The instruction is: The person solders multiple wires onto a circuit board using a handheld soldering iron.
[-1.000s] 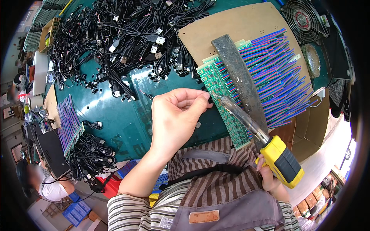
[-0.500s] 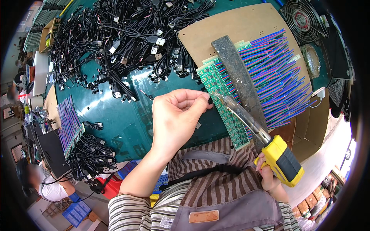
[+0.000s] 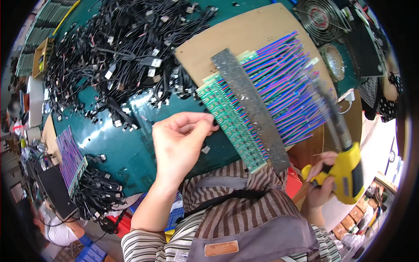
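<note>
My right hand [image 3: 321, 183] grips a yellow and black soldering gun [image 3: 349, 174] by its handle, its metal barrel pointing up, smeared by motion, over the right-hand ends of the wires. A panel of green circuit boards [image 3: 231, 124] lies in front of me, with rows of blue, red and dark wires [image 3: 283, 83] running off to the right. Across it rests a dark, worn metal bar [image 3: 251, 102]. Just left of the boards' edge, my left hand [image 3: 179, 144] is closed in a pinch. A small dark bit shows at its fingertips; I cannot make out what it is.
A big heap of black USB cables [image 3: 131, 56] covers the far left of the green table [image 3: 118, 148]. At the left lies another wired board [image 3: 77, 174] with black cables. Brown cardboard [image 3: 205, 48] lies under the panel; a fan [image 3: 321, 19] stands far right.
The soldering gun has swung up and right, its tip leaving the boards' left edge. My left hand keeps its pinch beside the boards. The whole view has shifted a little.
</note>
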`<state>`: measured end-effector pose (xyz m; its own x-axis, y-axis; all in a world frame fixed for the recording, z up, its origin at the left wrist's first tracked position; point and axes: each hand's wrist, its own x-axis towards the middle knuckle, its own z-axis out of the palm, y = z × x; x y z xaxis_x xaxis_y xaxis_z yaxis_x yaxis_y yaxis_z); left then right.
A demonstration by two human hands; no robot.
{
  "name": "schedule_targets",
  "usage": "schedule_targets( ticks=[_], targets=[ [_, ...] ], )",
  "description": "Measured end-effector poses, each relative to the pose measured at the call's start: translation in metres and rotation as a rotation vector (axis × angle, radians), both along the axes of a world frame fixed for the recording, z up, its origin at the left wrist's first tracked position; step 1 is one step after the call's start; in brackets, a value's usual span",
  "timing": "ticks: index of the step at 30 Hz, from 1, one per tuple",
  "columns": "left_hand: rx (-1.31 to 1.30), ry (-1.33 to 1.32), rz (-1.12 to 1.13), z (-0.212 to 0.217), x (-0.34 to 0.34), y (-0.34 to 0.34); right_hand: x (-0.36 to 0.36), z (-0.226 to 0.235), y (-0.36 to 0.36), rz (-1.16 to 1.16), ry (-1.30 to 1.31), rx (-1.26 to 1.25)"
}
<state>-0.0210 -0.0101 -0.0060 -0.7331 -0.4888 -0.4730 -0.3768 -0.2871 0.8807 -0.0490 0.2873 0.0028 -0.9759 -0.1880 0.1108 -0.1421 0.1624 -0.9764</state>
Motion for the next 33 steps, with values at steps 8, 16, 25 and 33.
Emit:
schedule_targets(
  ticks=[8,16,25,33],
  targets=[
    [-0.028,-0.021,-0.014,0.0,-0.001,-0.002,-0.097,-0.017,0.047,-0.458,0.181,0.446],
    [-0.076,0.011,-0.081,0.001,0.006,-0.006,-0.074,-0.021,0.031,-0.393,0.17,0.198],
    [-0.708,-0.142,-0.226,0.003,0.026,-0.02,-0.044,-0.02,0.024,-0.191,0.156,-0.016],
    [-1.037,-0.157,0.003,-0.015,-0.005,-0.03,-0.035,-0.019,0.022,-0.104,0.068,-0.092]
  ],
)
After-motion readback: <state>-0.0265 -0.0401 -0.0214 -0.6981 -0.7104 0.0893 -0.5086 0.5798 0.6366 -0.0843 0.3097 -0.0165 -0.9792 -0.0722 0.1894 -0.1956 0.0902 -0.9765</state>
